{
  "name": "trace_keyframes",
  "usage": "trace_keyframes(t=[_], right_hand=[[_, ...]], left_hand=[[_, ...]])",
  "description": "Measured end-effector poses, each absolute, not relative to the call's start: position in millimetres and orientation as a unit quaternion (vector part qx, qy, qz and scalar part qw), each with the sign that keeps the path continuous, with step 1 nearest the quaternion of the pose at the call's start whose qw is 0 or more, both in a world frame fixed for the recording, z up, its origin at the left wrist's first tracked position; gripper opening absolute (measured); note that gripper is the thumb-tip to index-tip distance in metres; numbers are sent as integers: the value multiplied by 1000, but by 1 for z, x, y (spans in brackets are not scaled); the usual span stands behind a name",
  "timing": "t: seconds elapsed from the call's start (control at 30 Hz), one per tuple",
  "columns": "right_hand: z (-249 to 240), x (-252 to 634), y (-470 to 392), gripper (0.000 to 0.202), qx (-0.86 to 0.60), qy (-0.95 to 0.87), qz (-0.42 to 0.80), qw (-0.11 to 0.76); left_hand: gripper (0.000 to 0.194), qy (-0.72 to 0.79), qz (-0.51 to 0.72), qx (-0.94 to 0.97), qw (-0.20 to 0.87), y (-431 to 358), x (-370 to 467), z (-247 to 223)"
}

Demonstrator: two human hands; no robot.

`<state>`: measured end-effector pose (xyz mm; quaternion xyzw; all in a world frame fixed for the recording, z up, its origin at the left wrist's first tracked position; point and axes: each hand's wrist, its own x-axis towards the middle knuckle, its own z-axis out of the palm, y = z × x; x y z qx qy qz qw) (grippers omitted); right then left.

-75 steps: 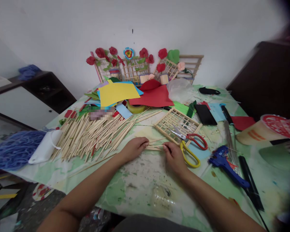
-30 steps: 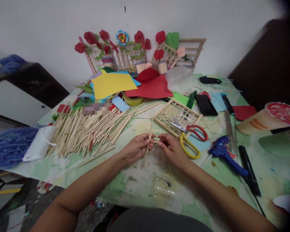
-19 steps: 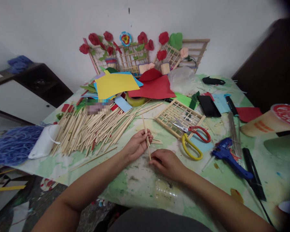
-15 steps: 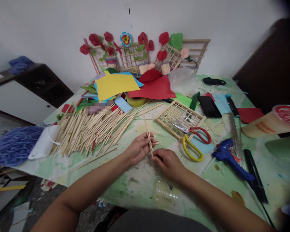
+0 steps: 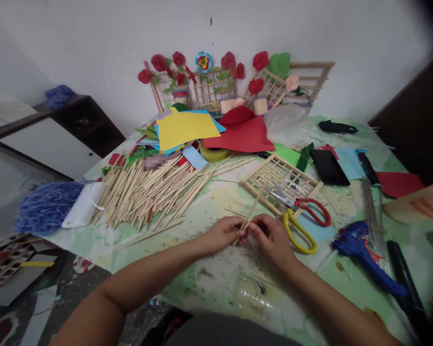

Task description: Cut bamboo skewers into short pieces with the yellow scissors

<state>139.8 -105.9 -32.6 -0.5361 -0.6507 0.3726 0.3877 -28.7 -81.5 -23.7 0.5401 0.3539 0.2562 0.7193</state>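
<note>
Thin wooden sticks (image 5: pixel 253 207) slant up and to the right between my hands, over the middle of the table. My left hand (image 5: pixel 231 232) is closed around them near their lower end. Thumb and fingers of my right hand (image 5: pixel 273 236) pinch the same sticks just to the right, touching the left fingertips. How many sticks are held cannot be made out. Beyond my right hand lies a grid of glued sticks (image 5: pixel 263 174), with scissors (image 5: pixel 303 211) with one red and one yellow handle resting partly on it.
A large pile of loose sticks (image 5: pixel 147 192) spreads to the left, beside blue yarn (image 5: pixel 48 206). Coloured paper (image 5: pixel 187 129) is stacked at the back. On the right lie a blue glue gun (image 5: pixel 364 254), a black phone (image 5: pixel 329 166) and a plastic cup (image 5: pixel 414 204).
The view has turned left, so the scene sits further right. My hands have come closer together, and the held sticks now lean right instead of left.
</note>
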Motion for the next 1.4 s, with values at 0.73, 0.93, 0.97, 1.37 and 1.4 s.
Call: trace_keyframes(t=[0.73,0.93,0.97,1.37,1.4], right_hand=[[-53,141,-106,24,-532,-560,442,456],[-52,141,-106,25,-533,-560,445,451],[-52,141,-106,25,-534,-562,444,450],[-49,141,-106,26,-536,-579,429,439],[-49,141,-106,26,-537,-581,427,438]], left_hand=[[32,603,189,773,61,5,-107,-35],[34,626,203,753,-29,15,-124,-29],[33,628,206,749,-44,15,-124,-28],[26,635,71,768,-42,5,-115,-21],[26,640,67,764,-46,4,-115,-21]])
